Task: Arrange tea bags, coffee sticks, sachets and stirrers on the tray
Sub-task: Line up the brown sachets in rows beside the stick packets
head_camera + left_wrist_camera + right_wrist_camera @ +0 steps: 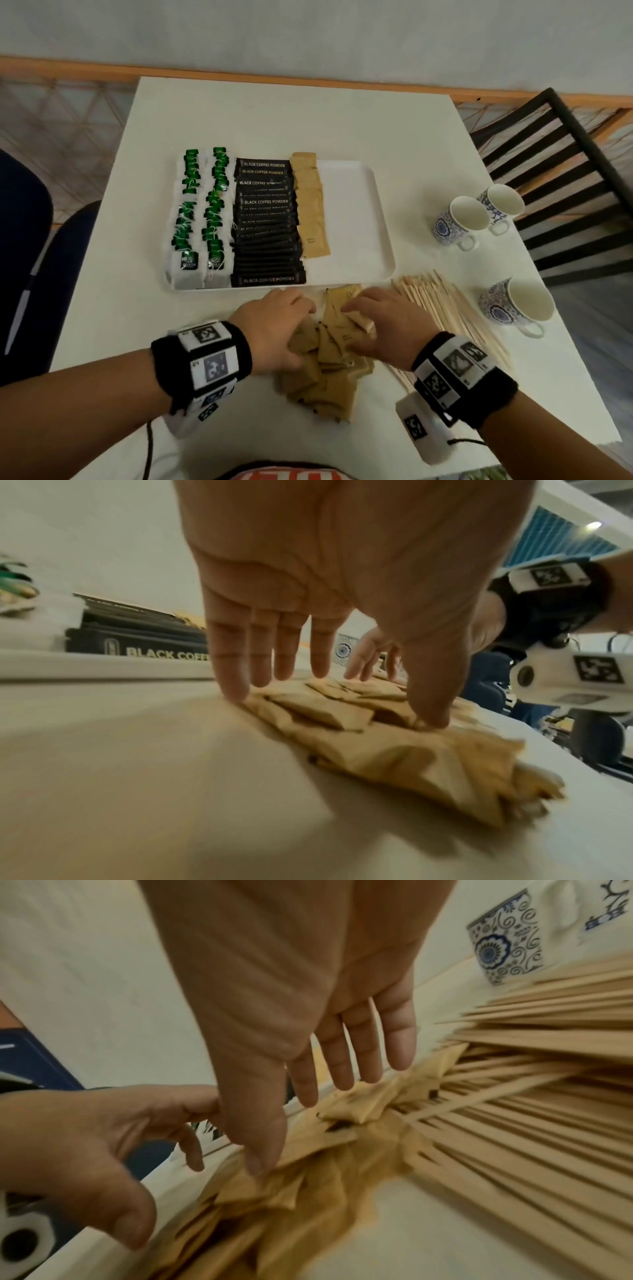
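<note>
A white tray (349,219) holds two rows of green-tagged tea bags (198,212), a stack of black coffee sticks (265,222) and a column of brown sachets (310,205); its right part is bare. A loose pile of brown sachets (329,373) lies on the table in front of the tray. My left hand (291,308) touches the pile's left side with straight fingers and thumb spread (325,696). My right hand (370,308) rests on the pile's right side, fingers straight, thumb tip on a sachet (308,1096). Wooden stirrers (448,315) lie fanned out just right of the pile.
Three blue-patterned cups stand on the right of the table: two at the back (459,219) (501,205), one near the stirrers (517,301). A black slatted chair (565,171) stands beyond the right edge. A dark blue seat (20,240) is at the left.
</note>
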The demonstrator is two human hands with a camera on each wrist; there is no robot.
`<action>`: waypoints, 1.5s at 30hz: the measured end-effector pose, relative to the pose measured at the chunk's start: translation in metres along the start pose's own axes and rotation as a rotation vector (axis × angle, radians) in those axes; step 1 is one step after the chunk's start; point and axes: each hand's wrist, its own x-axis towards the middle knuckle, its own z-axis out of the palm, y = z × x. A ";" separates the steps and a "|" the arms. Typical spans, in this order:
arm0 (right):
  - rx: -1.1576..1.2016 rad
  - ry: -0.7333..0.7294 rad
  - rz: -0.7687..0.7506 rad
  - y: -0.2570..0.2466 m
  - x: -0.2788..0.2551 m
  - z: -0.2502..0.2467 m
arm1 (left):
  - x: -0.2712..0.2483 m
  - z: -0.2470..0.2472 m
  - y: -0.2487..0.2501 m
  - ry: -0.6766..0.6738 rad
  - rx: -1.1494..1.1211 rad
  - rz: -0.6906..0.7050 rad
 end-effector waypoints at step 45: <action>1.043 0.223 -0.024 -0.036 0.024 -0.028 | 0.008 -0.033 0.015 0.124 -1.557 -0.192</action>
